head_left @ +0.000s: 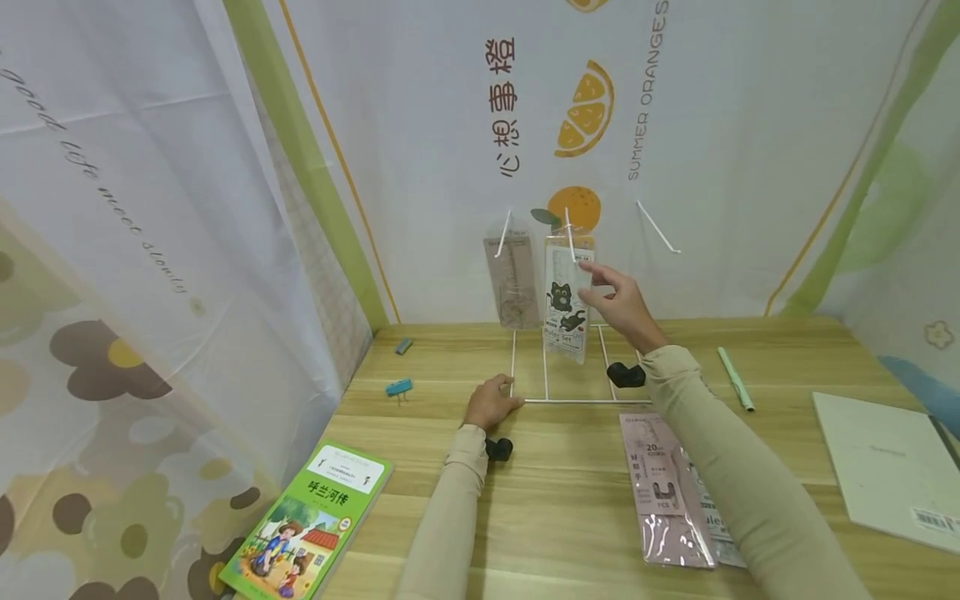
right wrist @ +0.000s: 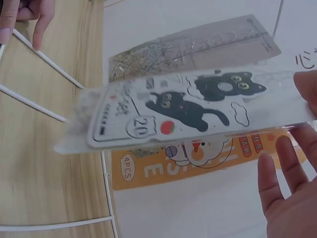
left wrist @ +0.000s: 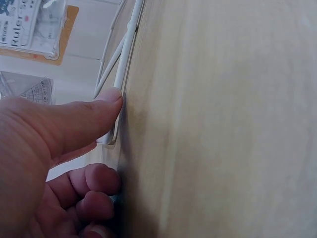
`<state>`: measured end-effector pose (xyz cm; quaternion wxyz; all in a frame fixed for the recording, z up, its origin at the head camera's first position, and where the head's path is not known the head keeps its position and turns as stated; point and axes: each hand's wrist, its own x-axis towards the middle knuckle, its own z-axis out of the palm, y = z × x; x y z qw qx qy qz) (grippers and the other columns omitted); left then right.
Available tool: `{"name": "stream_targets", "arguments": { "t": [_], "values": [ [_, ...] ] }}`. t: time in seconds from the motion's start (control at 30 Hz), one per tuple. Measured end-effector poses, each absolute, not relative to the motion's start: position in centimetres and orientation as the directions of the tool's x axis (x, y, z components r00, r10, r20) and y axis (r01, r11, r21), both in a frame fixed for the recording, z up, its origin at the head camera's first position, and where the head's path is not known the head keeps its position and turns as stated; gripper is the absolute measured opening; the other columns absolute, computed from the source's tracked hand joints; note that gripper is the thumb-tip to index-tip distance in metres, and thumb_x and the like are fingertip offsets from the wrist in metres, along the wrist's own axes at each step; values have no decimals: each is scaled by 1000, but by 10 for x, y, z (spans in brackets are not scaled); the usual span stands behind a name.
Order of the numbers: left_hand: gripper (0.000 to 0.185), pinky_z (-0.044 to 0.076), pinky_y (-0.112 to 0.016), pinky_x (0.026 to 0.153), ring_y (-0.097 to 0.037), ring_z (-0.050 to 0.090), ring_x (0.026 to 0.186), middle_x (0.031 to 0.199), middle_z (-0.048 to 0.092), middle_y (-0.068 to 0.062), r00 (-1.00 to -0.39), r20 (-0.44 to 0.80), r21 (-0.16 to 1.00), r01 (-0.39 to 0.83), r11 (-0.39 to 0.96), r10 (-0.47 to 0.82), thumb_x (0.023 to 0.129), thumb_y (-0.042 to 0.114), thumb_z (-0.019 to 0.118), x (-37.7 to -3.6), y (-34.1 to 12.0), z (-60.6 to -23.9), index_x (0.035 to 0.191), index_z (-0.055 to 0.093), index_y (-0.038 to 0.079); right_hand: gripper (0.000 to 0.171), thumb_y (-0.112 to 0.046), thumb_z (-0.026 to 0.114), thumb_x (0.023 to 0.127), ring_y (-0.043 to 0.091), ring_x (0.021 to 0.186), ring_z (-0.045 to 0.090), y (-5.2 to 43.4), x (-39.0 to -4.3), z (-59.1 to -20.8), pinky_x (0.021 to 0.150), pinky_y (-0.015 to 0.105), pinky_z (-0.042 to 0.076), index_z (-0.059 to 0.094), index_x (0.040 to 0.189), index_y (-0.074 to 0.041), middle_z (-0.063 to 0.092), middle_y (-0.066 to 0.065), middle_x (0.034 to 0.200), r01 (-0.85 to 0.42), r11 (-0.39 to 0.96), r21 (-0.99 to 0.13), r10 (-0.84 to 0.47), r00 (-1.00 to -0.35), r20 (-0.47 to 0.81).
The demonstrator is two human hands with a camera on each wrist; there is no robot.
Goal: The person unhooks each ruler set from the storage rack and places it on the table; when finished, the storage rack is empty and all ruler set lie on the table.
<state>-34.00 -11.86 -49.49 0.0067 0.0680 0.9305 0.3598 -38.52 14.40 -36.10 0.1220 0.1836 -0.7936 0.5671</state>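
My left hand (head_left: pixel 491 402) holds the front left corner of a white wire rack (head_left: pixel 600 401), its thumb over the wire in the left wrist view. A clear ruler set pack (head_left: pixel 562 312) with black cats hangs from the rack's middle hook (head_left: pixel 572 237). My right hand (head_left: pixel 618 304) is at that pack's upper right edge, index finger and thumb spread apart, fingertips overlapping the edge. Behind it hangs an orange pack (right wrist: pixel 198 163). On the left hook (head_left: pixel 504 233) hangs a greyish-pink ruler pack (head_left: pixel 516 283). The right hook (head_left: pixel 660 227) bears nothing.
A pink ruler pack (head_left: pixel 667 492) lies on the wooden table (head_left: pixel 555 500), partly over another pack (head_left: pixel 720 525) beneath my right forearm. A green book (head_left: pixel 311 525), blue clip (head_left: pixel 399 387), small eraser-like block (head_left: pixel 404 345), pale green pen (head_left: pixel 735 379) and white notebook (head_left: pixel 885 467) lie around.
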Motion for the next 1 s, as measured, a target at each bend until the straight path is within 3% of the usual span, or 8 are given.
{"name": "stream_targets", "arguments": {
  "t": [0.17, 0.37, 0.7, 1.0],
  "values": [
    [46, 45, -54, 107, -43, 57, 126, 136, 62, -21, -990, 49, 670, 129, 731, 130, 92, 23, 75, -340, -118, -493, 132, 63, 4, 47, -16, 64, 99, 24, 113, 53, 145, -378, -361, 92, 33, 43, 54, 145, -9, 60, 23, 125, -433, 268, -861, -145, -901, 408],
    [46, 45, -54, 107, -43, 57, 126, 136, 62, -21, -990, 50, 658, 132, 741, 132, 92, 23, 75, -341, -117, -494, 132, 63, 4, 44, -12, 65, 98, 11, 99, 59, 147, -366, -365, 85, 25, 50, 57, 140, -4, 64, 26, 116, -464, 201, -863, -160, -884, 438],
    [46, 45, -54, 107, -43, 56, 128, 136, 62, -21, -990, 53, 657, 134, 742, 132, 92, 24, 74, -342, -117, -496, 131, 63, 3, 41, 0, 68, 94, 11, 82, 62, 147, -346, -371, 75, 19, 54, 60, 134, 4, 65, 20, 96, -524, 119, -843, -147, -849, 507],
    [47, 44, -54, 108, -43, 55, 129, 137, 61, -21, -991, 39, 659, 120, 743, 126, 93, 25, 74, -342, -117, -497, 133, 62, 4, 40, 4, 69, 91, 9, 61, 60, 145, -333, -373, 59, 21, 52, 62, 130, 5, 65, 26, 84, -579, 157, -800, -145, -815, 561]
  ]
}}
